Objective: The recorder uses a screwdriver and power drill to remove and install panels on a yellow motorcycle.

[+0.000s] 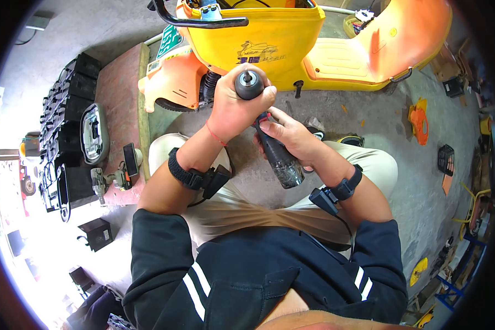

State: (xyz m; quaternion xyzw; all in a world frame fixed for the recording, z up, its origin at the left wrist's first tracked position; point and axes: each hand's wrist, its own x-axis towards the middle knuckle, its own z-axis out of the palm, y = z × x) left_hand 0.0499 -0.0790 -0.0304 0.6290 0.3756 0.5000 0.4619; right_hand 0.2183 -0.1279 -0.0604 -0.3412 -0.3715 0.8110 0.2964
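Observation:
Between my bent knees I hold a black cordless drill (279, 157), tilted, with its round chuck end up and away from me. My left hand (231, 110) is closed around the head of the drill, just behind the chuck. Lower down, the fingers of my right hand (296, 137) are wrapped on the handle near a small red part. No bit can be made out in the chuck. Just beyond my hands stands a yellow and orange scooter (275, 55) with a black handlebar (203, 23).
At my left a reddish board (118, 82) carries a phone (131, 159), a second drill (121, 177), a grey-rimmed housing (94, 133) and black cases (74, 110). An orange part (419, 122) and a black basket (445, 159) lie on the floor to the right.

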